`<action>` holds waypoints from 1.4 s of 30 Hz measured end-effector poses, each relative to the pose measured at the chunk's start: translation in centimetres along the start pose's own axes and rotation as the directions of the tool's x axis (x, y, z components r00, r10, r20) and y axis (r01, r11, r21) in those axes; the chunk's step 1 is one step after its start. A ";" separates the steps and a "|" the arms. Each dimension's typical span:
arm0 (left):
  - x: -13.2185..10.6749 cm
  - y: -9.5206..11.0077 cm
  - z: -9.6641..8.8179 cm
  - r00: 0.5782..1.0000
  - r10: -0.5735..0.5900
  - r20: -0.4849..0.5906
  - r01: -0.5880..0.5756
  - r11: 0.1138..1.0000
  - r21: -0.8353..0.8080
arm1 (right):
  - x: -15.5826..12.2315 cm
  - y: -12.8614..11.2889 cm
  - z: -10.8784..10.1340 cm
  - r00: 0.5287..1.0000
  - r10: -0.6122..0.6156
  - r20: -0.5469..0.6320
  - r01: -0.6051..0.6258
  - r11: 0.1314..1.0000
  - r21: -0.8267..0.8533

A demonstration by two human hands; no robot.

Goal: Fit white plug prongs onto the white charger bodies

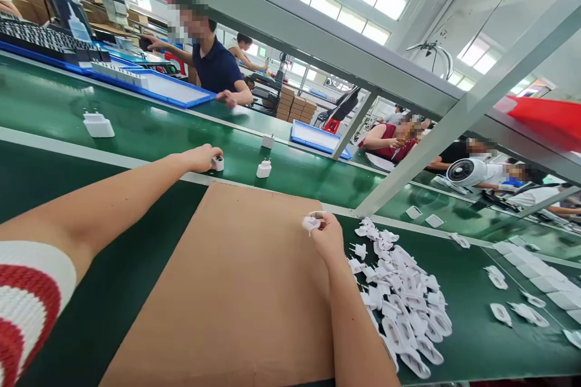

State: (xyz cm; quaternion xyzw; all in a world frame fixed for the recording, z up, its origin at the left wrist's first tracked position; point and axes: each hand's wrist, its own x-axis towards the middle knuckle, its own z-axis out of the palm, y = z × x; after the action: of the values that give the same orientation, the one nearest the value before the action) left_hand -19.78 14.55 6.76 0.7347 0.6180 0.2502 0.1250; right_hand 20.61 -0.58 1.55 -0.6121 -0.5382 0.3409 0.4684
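Observation:
My left hand [203, 159] is closed on a small white charger [218, 163] at the near edge of the green conveyor belt [172, 130]. My right hand [329, 237] pinches a small white plastic piece [311, 222] over the far right corner of a brown cardboard sheet [236, 290]; its exact kind is unclear. Two-pin white chargers stand on the belt, one just right of my left hand [264, 168] and another farther left [98, 125]. Beside my right forearm lies a heap of white plug pieces and oval parts [403, 296].
A slanting metal post [422, 139] and long overhead beam cross the view. Blue-rimmed trays [181, 94] sit beyond the belt, near a person in a dark shirt [215, 66]. White flat boxes [538, 269] line the right side. Other people sit farther along.

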 end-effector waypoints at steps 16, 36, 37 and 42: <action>-10.5 16.3 6.9 0.914 0.356 0.197 -0.312 0.924 -0.220 | -0.1 -2.5 0.8 0.912 0.242 0.331 -0.402 0.692 0.600; -10.8 13.9 13.0 0.871 0.395 0.292 -0.233 0.856 -0.462 | -2.0 -4.0 1.3 0.983 -0.054 0.175 -0.008 0.942 0.337; -10.8 13.9 13.1 0.871 0.400 0.286 -0.242 0.855 -0.458 | -2.0 -4.0 1.4 0.986 -0.083 0.147 0.036 0.953 0.300; -10.8 13.9 13.0 0.860 0.432 0.273 -0.275 0.841 -0.466 | -2.6 -3.9 1.0 0.957 -0.281 0.066 0.280 0.960 0.028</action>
State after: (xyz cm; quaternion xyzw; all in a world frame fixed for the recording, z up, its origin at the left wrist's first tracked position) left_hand -2.47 2.87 0.32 0.8280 0.3677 0.2515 0.3405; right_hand 17.91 -2.98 4.67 -0.5132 -0.6322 0.2969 0.4989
